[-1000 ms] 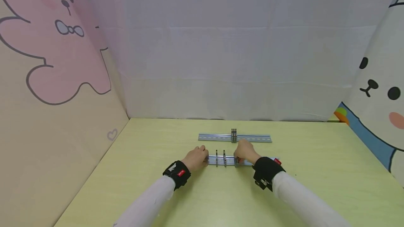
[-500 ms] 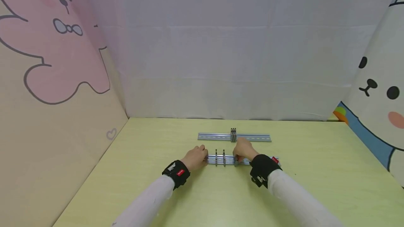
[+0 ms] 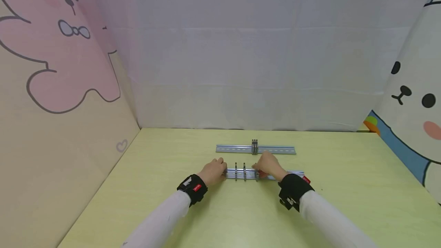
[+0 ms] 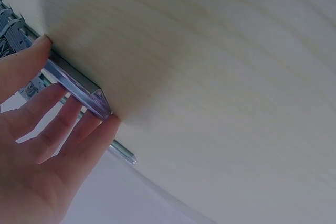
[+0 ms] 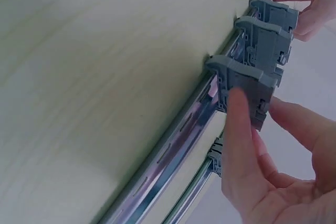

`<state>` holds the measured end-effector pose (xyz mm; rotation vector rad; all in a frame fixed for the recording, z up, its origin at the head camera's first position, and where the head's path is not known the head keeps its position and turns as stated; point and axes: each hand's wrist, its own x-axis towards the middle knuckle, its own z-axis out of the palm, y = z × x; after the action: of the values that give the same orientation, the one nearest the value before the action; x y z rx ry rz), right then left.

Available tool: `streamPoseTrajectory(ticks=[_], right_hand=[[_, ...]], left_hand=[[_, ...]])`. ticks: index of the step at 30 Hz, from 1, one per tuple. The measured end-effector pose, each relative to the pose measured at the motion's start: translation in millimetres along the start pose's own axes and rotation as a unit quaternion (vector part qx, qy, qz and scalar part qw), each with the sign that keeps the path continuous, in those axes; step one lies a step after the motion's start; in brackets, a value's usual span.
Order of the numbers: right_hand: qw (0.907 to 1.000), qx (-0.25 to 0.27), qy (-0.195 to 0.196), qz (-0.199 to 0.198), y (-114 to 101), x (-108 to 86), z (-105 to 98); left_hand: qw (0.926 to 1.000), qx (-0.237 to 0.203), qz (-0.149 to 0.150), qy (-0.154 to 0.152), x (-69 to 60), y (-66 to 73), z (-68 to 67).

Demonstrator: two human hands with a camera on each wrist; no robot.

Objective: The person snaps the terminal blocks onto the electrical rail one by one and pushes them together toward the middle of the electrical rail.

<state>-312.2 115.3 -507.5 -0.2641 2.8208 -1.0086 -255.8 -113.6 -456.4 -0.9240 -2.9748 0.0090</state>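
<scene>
A metal DIN rail (image 3: pixel 286 176) lies crosswise on the table, with three thin grey terminal blocks standing on it. At its left end my left hand (image 3: pixel 212 172) grips the rail, thumb on the near edge and fingers on the far edge, as the left wrist view shows. My right hand (image 3: pixel 270 165) pinches the rightmost terminal block (image 5: pixel 245 80); the thumb lies against its right face and a finger reaches its far edge. The other two, the middle block (image 5: pixel 266 43) and the left block (image 5: pixel 277 14), stand upright, spaced apart between the hands.
Behind lies a second DIN rail (image 3: pixel 234 149), parallel to the first, with several terminal blocks (image 3: pixel 254 147) grouped near its middle. The pale yellow table (image 3: pixel 172 144) ends at a white curtain (image 3: pixel 220 87) behind. Printed cloth (image 3: pixel 69 68) walls off the left side.
My right wrist dips left, then swings back right, and a finger now stretches further left over the rightmost terminal block. The left hand and the rail stay put.
</scene>
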Motion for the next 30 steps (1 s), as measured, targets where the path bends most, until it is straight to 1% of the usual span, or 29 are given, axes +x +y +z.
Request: streamPoseTrajectory(ticks=[1,2,4,5,6,8,9,15,20,27,30], right_hand=[[0.9996,0.01,-0.007,0.027,-20,-16.6,-11],[0.9985,0.017,-0.012,0.051,-47,-38.6,-27],[0.9976,0.036,-0.004,0.059,-73,-64.3,-45],[0.9973,0.041,-0.001,0.061,-82,-73.5,-52],[0.9977,0.041,0.0,0.055,-84,-78.7,-56],[0.9981,0.039,0.001,0.049,-81,-80.7,-60],[0.9981,0.037,0.001,0.05,-72,-76.1,-57],[0.9995,0.026,0.002,0.019,-57,-81.0,-70],[0.9996,0.026,-0.008,-0.006,-43,-84.5,-82],[0.9993,0.026,-0.01,-0.024,-22,-85.4,-94],[0.9986,0.017,-0.02,-0.046,-15,-86.1,-98]], left_hand=[[1.0,0.0,0.0,0.0,-0.2,0.3,-0.2],[1.0,0.001,0.001,0.001,-0.4,0.7,-0.7],[1.0,0.001,0.003,0.004,-1.1,1.7,-2.1],[1.0,0.0,0.004,0.005,-1.6,2.4,-3.4],[1.0,-0.002,0.005,0.006,-1.9,2.7,-4.0],[0.9999,-0.001,0.006,0.008,-2.3,3.0,-4.8],[0.9999,-0.002,0.006,0.009,-2.5,2.9,-5.0],[0.9999,-0.003,0.008,0.011,-3.4,1.8,-5.3],[0.9999,0.001,0.008,0.008,-3.1,0.7,-3.9],[0.9999,0.003,0.007,0.012,-2.3,-0.2,-1.7],[0.9999,0.001,0.007,0.013,-2.2,-0.6,-1.2]])
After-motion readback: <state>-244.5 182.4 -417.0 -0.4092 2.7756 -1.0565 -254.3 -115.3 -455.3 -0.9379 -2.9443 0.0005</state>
